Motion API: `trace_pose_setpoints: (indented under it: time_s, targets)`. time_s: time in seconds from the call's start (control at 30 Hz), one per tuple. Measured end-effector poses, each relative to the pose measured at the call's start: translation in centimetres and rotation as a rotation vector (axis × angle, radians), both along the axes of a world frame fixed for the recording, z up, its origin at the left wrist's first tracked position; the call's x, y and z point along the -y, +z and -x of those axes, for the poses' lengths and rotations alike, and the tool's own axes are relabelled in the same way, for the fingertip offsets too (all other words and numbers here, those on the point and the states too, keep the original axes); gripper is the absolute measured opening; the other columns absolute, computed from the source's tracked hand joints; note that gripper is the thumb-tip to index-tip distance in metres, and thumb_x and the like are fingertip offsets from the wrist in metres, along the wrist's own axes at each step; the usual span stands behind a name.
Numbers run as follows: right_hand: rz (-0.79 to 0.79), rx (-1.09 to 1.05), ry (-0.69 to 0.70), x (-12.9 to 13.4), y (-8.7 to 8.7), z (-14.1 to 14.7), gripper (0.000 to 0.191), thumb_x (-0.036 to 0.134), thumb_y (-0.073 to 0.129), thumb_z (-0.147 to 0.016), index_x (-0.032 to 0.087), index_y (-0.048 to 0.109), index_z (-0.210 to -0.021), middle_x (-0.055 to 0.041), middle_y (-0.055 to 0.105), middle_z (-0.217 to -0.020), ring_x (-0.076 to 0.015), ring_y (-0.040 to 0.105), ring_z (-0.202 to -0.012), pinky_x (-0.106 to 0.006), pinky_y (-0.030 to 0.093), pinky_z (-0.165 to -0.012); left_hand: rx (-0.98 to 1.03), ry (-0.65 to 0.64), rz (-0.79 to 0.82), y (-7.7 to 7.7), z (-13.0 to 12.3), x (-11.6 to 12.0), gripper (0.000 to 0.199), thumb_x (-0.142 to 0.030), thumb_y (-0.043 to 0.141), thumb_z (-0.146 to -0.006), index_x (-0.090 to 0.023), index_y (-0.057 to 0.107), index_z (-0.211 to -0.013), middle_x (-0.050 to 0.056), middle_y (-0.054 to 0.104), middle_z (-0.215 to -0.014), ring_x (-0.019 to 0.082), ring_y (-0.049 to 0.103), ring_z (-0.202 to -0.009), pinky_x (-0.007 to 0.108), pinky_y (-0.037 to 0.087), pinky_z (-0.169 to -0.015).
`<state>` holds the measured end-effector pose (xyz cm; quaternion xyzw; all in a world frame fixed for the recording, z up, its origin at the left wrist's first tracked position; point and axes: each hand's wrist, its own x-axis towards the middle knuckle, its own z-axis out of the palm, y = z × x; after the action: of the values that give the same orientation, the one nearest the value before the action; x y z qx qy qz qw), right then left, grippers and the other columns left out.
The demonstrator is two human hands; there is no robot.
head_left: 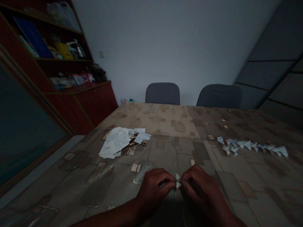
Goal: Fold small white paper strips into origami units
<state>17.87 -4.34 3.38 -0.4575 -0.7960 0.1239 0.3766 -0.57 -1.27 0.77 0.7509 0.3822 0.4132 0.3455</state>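
Note:
Between my two hands is a small folded piece of white paper (pixel 177 182), upright and roughly pointed at its top. My left hand (pixel 156 183) pinches its left side between thumb and forefinger. From the right, my right hand (pixel 200 183) pinches the other side, its fingers curled in. Fingertips cover part of the folds. Further right on the table lies a row of several small folded paper pieces (pixel 254 146), pale and pointed. To the left rests a loose pile of printed paper sheets (pixel 115 143), with some smaller cards on its right side.
A patterned cloth covers the table (pixel 165 123). Behind its far edge stand two grey chairs, one left (pixel 162 93) and one right (pixel 219 95). On the left is a reddish wooden cabinet (pixel 91 102) whose shelves hold bottles, a kettle and folders.

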Motion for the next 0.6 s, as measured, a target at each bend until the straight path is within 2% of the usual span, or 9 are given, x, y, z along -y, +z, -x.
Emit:
trace_pose_setpoints:
  time_s: [0.1, 0.17, 0.3, 0.5, 0.6]
  targets:
    - [0.031, -0.04, -0.011, -0.1, 0.5, -0.2, 0.014, 0.011, 0.051, -0.083, 0.021, 0.055, -0.075, 0.0004, 0.058, -0.067, -0.015, 0.056, -0.062, -0.026, 0.043, -0.057, 0.028, 0.009, -0.004, 0.2, 0.2, 0.0, 0.012, -0.009, 0.066, -0.075, -0.015, 0.072, -0.067, 0.001, 0.069, -0.064, 0.012, 0.062, -0.061, 0.02, 0.042, -0.062]
    - [0.024, -0.055, 0.007, -0.2, 0.7, -0.5, 0.014, 0.011, 0.049, -0.086, 0.021, 0.057, -0.08, -0.0003, 0.061, -0.071, -0.0155, 0.058, -0.065, -0.026, 0.045, -0.059, 0.038, 0.011, -0.011, 0.3, 0.2, -0.1, 0.012, -0.011, 0.065, -0.076, -0.015, 0.072, -0.067, 0.002, 0.069, -0.065, 0.012, 0.062, -0.062, 0.02, 0.042, -0.063]
    - [-0.047, -0.011, 0.083, -0.4, 0.7, -1.0, 0.011, 0.014, 0.054, -0.091, 0.022, 0.062, -0.092, -0.0013, 0.066, -0.079, -0.0164, 0.059, -0.073, -0.029, 0.045, -0.066, 0.067, -0.03, 0.027, 0.1, 0.2, -0.1, 0.012, -0.011, 0.064, -0.074, -0.016, 0.072, -0.067, 0.001, 0.069, -0.065, 0.012, 0.062, -0.061, 0.021, 0.042, -0.063]
    - [-0.116, 0.041, 0.177, -0.5, 1.2, -1.3, 0.012, 0.024, 0.055, -0.095, 0.02, 0.066, -0.093, -0.0026, 0.067, -0.077, -0.0162, 0.058, -0.07, -0.028, 0.044, -0.063, 0.104, -0.067, 0.12, 0.4, 0.0, 0.2, 0.012, -0.012, 0.063, -0.071, -0.016, 0.073, -0.064, 0.002, 0.069, -0.062, 0.012, 0.061, -0.058, 0.021, 0.042, -0.061]
    - [-0.064, 0.038, 0.201, -0.4, 1.2, -1.1, 0.012, 0.02, 0.054, -0.095, 0.021, 0.066, -0.096, -0.0022, 0.068, -0.081, -0.0166, 0.058, -0.072, -0.029, 0.044, -0.065, 0.122, -0.058, 0.118, 0.7, 0.0, 0.3, 0.013, -0.012, 0.063, -0.071, -0.016, 0.072, -0.064, 0.002, 0.07, -0.062, 0.012, 0.061, -0.058, 0.021, 0.042, -0.06]
